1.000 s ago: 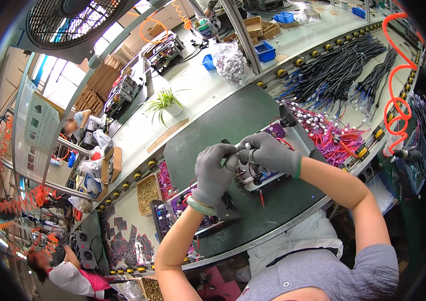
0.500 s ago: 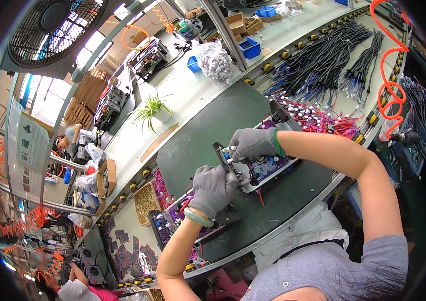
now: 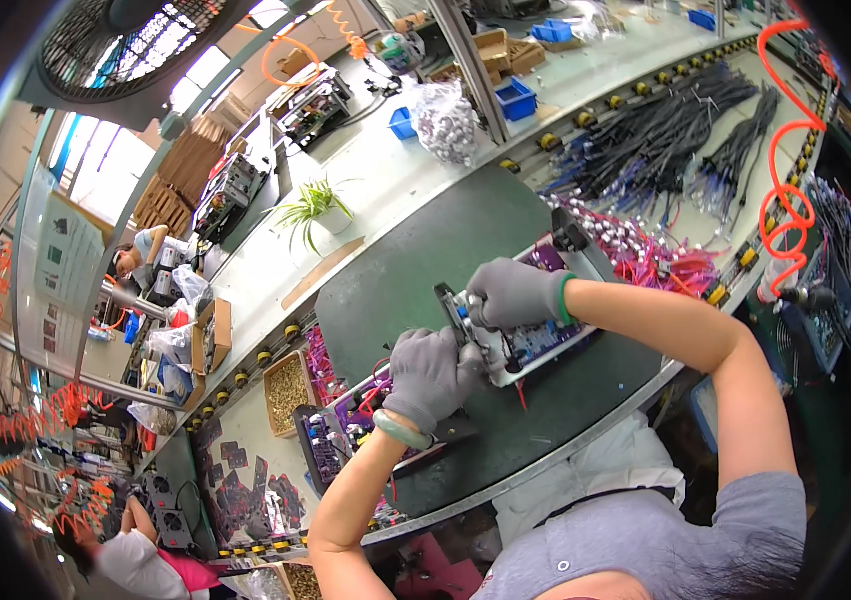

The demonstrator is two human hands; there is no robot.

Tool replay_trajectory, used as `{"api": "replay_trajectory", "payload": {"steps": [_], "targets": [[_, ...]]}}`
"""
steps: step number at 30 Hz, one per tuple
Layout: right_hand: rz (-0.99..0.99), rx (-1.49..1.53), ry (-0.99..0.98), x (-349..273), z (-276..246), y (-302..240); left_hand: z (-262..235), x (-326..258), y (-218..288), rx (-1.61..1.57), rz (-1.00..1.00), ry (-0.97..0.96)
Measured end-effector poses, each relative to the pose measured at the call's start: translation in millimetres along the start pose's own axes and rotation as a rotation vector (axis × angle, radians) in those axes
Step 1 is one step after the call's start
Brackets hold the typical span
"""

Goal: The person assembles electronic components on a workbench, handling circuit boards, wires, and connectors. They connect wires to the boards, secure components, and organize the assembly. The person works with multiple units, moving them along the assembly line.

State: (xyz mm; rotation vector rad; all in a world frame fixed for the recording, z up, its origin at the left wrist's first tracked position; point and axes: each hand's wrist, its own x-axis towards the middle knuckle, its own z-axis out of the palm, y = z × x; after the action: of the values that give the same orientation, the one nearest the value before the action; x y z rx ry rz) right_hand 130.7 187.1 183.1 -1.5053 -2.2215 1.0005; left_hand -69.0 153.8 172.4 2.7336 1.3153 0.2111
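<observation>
On the green mat (image 3: 395,270) lies an open metal chassis (image 3: 590,262) with a purple circuit board (image 3: 543,338), blue parts and a black end panel (image 3: 449,304). My left hand (image 3: 431,376), in a grey glove, closes on the panel end of the chassis, thumb against its corner. My right hand (image 3: 513,294), gloved too, bends over the board just behind the panel. Its fingers are pressed together, and what lies between them is hidden. Partly under my left wrist is a second chassis (image 3: 330,445) with a purple board. A short red wire hangs at the near side.
Purple-red wires with white plugs (image 3: 660,245) and black cables (image 3: 645,125) lie at the right. An orange coiled hose (image 3: 785,190) hangs there. A tray of small brass-coloured parts (image 3: 287,392) sits left, a potted plant (image 3: 323,215) beyond the mat. Other people work at the far left.
The whole view has shifted slightly. Both hands stay at the panel end of the chassis, and my right fingers have moved only a little over the board.
</observation>
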Motion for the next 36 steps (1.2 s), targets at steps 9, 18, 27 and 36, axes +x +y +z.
{"api": "replay_trajectory", "payload": {"steps": [9,18,27,36], "targets": [[-0.281,-0.119,0.424,-14.7,24.9,25.0,-12.2,27.3,10.1,-0.195,-0.092,0.526],[-0.246,0.285,0.421,-25.9,26.4,28.9,-8.1,44.1,8.4,0.012,0.002,0.380],[-0.384,-0.028,0.734,-25.8,37.7,18.8,-6.7,26.6,-6.9,-0.260,-0.092,0.240],[-0.363,-0.663,0.289,-7.4,25.7,13.9,-23.9,10.4,-11.7,-0.206,-0.312,-0.189]]}}
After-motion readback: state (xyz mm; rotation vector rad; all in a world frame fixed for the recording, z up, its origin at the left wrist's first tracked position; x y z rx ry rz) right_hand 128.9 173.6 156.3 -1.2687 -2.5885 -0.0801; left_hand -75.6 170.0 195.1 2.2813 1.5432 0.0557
